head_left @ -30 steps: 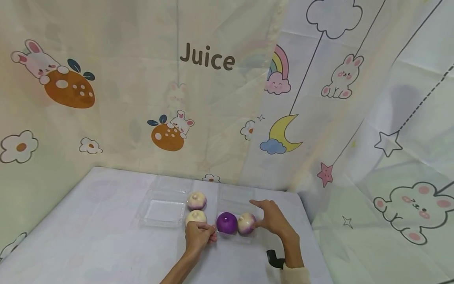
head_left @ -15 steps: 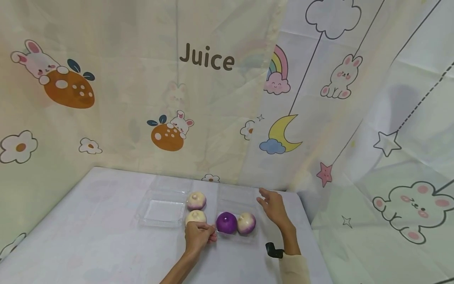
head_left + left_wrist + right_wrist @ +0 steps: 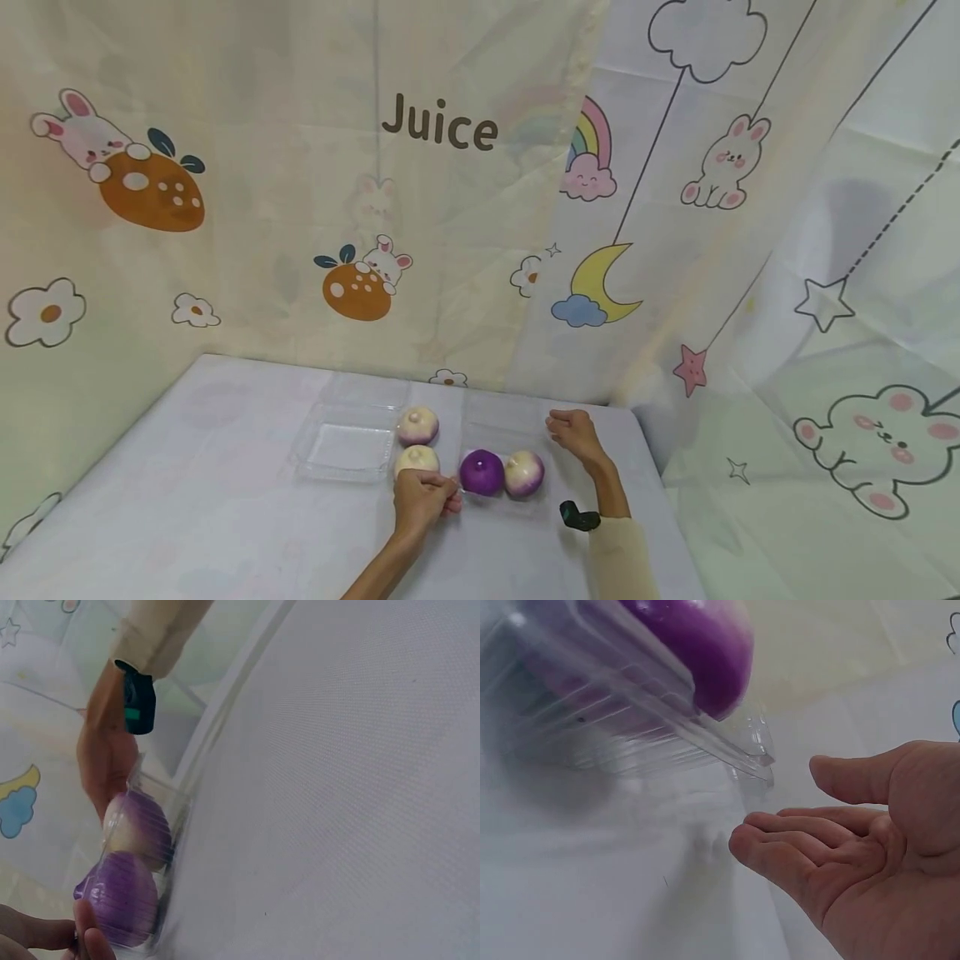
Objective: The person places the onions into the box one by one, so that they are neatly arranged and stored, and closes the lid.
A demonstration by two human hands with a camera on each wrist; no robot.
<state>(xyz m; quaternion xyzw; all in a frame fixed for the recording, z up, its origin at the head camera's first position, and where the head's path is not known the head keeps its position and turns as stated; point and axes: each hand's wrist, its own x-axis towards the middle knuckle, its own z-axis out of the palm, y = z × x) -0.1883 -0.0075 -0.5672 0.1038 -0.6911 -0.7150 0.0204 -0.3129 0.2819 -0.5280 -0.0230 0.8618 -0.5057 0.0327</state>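
My left hand [image 3: 422, 502] pinches the front-left edge of a clear plastic clamshell box [image 3: 517, 505]; thumb and fingers [image 3: 84, 930] meet at its rim in the left wrist view. Inside that box sit a purple round vegetable [image 3: 482, 473] and a white-and-purple turnip-like one [image 3: 524, 473], side by side. Off the box's right side, near its raised lid [image 3: 504, 414], is my right hand [image 3: 576, 433]. It holds nothing, and in the right wrist view its palm [image 3: 877, 892] shows with fingers loosely bent, apart from the box rim [image 3: 735, 754].
A second clear clamshell box [image 3: 347, 450] lies open to the left. Two more pale turnip-like vegetables [image 3: 417, 426] stand between the boxes, one just behind my left hand. A printed curtain [image 3: 450, 250] hangs behind the white table [image 3: 225, 483].
My right hand has let go of the white-and-purple vegetable and drawn back to the far right, its fingers coming closer together. The left hand stays at the box edge.
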